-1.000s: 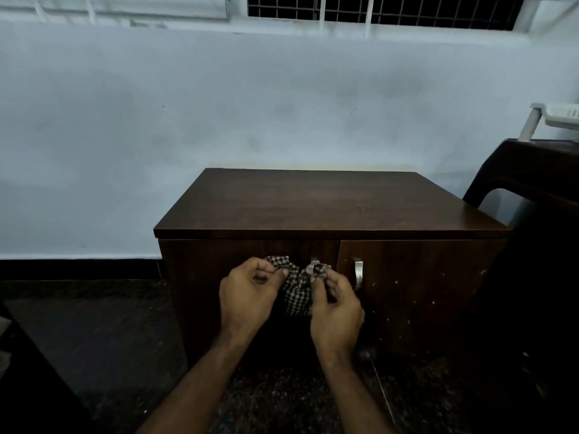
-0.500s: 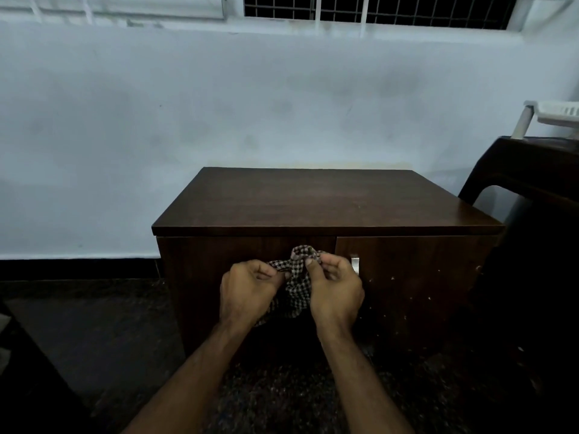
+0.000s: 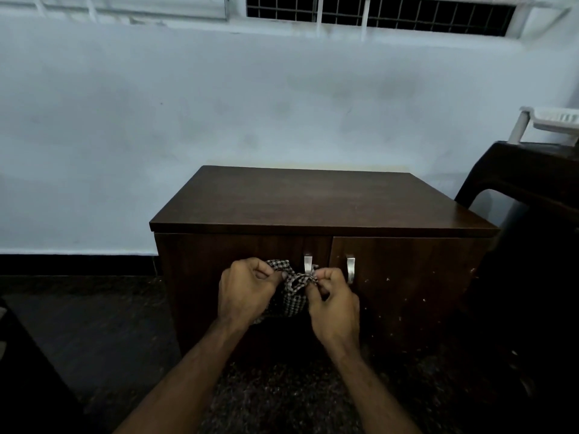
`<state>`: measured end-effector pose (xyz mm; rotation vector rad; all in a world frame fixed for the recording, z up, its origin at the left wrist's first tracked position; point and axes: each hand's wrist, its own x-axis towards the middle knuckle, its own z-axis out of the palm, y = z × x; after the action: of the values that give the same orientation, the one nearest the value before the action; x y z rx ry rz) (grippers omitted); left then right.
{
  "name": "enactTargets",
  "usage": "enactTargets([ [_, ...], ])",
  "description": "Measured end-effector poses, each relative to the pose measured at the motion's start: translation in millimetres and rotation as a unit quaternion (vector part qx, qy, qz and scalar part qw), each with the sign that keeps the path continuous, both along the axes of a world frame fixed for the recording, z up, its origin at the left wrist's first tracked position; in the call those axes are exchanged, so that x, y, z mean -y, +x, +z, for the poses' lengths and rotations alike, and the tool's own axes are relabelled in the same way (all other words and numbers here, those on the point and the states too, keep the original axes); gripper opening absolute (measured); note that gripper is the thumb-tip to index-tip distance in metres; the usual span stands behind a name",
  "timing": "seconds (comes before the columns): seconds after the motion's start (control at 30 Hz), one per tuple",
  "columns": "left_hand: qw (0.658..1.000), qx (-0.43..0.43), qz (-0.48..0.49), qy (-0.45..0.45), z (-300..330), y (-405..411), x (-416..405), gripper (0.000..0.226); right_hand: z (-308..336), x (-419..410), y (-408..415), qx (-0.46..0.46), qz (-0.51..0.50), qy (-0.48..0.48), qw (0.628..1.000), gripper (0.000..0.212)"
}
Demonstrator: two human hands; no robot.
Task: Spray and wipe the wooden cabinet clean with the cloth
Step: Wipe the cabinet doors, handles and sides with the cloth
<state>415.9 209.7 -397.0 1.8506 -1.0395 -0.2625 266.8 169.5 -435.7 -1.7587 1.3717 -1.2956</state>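
The left hand (image 3: 247, 289) and the right hand (image 3: 333, 300) are held side by side just below the centre of the frame, fingers curled, and a small black-and-white checked cloth (image 3: 293, 291) is pinched between them. The cloth is bunched up, most of it hanging down between the two hands, in front of the left door of the dark brown wooden cabinet (image 3: 313, 202); whether it touches the door cannot be told.

The step in hand is judged to be the gathering or folding of the cloth into a pad, before any wiping. No spray bottle is seen, so the next move is thought to call for the cloth to be settled in one hand and pressed flat on the wood, or for a spray to be fetched.

One cloth is counted, one cabinet with two doors, and two metal door handles (image 3: 308, 265), side by side at the middle of the front. At the right edge one dark chair (image 3: 532, 183) and one white plastic rack (image 3: 551, 119) are seen, and one barred window (image 3: 376, 12) along the top.
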Motion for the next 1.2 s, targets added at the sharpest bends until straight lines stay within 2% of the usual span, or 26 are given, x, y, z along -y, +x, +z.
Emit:
enactTargets([
  [0.03, 1.000, 0.003, -0.001, -0.001, 0, -1, -1, 0.029, 0, 0, 2, 0.023, -0.009, 0.008, 1.000, 0.015],
  [0.1, 1.000, 0.009, -0.004, -0.001, 1, -2, -1, 0.028, 8, 1, 6, 0.155, -0.004, 0.064, 0.986, 0.013],
  [0.17, 1.000, 0.011, -0.003, 0.002, 0, -1, -1, 0.028, 25, 3, 11, 0.296, 0.023, 0.136, 0.945, 0.015],
  [0.2, 1.000, 0.011, -0.003, 0.003, 0, 0, 0, 0.028, 33, 6, 12, 0.327, 0.028, 0.152, 0.932, 0.017],
  [0.43, 1.000, 0.004, 0.002, 0.005, 0, -2, 1, 0.029, 32, 14, 22, 0.267, -0.034, 0.134, 0.954, 0.020],
  [0.67, 1.000, 0.025, 0.002, 0.015, 2, -3, 0, 0.022, -7, -3, 7, 0.174, 0.038, 0.006, 0.984, 0.017],
  [0.87, 0.999, 0.039, -0.002, 0.010, -2, -5, 1, 0.023, -25, -5, 10, 0.112, -0.009, -0.054, 0.992, 0.025],
  [1.07, 0.999, 0.046, 0.000, 0.014, 0, -6, -1, 0.022, -26, -14, 20, 0.155, -0.074, -0.022, 0.985, 0.024],
  [1.2, 0.999, 0.042, -0.005, 0.016, 1, -5, -2, 0.025, -21, -18, 22, 0.143, -0.103, -0.005, 0.984, 0.028],
])
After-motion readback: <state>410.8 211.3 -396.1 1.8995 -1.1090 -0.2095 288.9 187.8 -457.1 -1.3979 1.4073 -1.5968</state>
